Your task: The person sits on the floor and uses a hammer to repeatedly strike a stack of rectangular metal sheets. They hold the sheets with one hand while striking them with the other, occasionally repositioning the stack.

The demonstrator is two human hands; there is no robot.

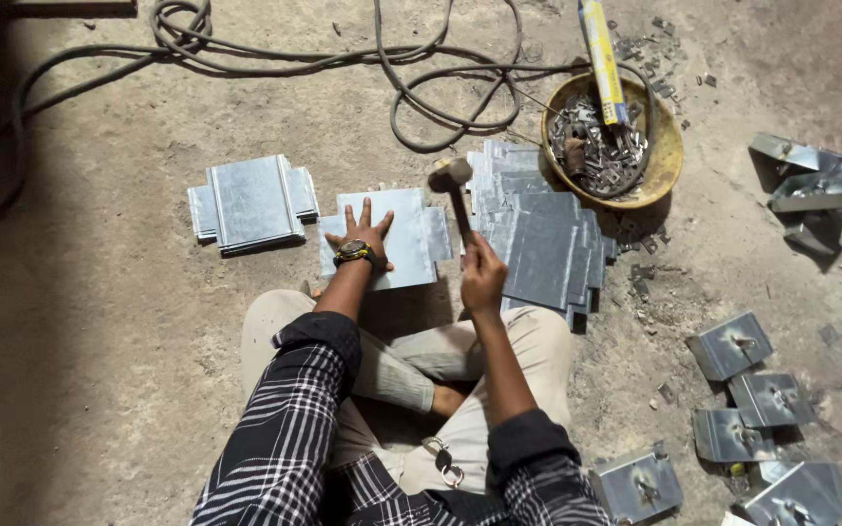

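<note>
I sit cross-legged on a dirt floor. My left hand (361, 234), a watch on its wrist, lies flat with fingers spread on a cut sheet-metal piece (406, 234) on the ground in front of my knees. My right hand (482, 276) grips the handle of a wooden mallet (450, 175), whose head is raised above the right edge of that piece. To the right of it lies a fanned stack of flat metal blanks (538, 234).
A second stack of metal pieces (250, 202) lies to the left. A round pan of small metal fittings (611, 141) sits behind the blanks. Folded metal boxes (752, 399) lie at the right, others (816, 185) farther back. A hose (275, 54) loops across the floor.
</note>
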